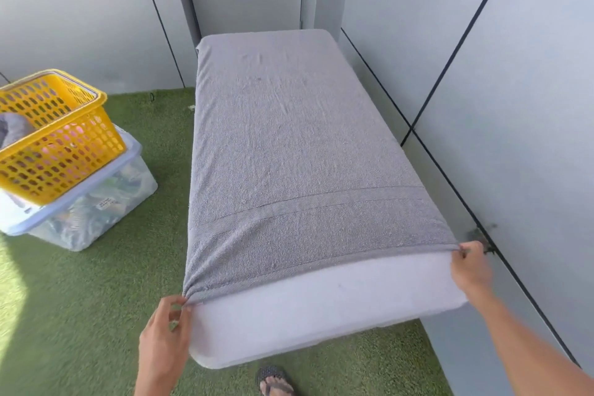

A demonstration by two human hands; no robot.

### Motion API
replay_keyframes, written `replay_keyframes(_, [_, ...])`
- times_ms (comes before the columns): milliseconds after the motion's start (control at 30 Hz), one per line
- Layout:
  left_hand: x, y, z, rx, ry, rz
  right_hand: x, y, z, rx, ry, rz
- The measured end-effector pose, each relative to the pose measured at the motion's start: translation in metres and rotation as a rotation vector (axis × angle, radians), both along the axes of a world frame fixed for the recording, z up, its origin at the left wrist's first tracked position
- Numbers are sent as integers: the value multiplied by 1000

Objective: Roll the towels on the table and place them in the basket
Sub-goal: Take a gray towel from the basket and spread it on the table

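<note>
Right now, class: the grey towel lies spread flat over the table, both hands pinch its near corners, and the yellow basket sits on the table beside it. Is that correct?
Not quite. The yellow basket is not on the table; the head view shows it off to the left, resting on a clear plastic bin on the grass. The rest holds: the grey towel lies spread flat, and the left hand and right hand pinch its near corners.

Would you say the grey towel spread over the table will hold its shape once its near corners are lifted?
Probably not. The grey towel drapes over the table edges and bunches where the left hand and right hand pinch it, so it looks floppy. Its terry texture suggests little sliding.
</note>
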State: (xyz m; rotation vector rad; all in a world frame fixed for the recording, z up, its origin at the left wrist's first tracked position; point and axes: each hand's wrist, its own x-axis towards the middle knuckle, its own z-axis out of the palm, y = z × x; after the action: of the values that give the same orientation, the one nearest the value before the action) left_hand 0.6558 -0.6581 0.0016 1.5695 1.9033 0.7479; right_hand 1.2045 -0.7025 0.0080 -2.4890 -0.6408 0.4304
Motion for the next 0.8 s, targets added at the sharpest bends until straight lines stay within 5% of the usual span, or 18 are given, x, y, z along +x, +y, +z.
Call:
replay_keyframes(300, [44, 7, 20, 123, 456, -309, -27, -2, 21, -260, -308, 517])
replay_keyframes(500, [67, 17, 19, 108, 484, -284, -5, 1, 13, -131, -443, 691])
replay_keyframes(800, [53, 2, 17, 153, 484, -285, 38, -11, 0, -46, -370, 918])
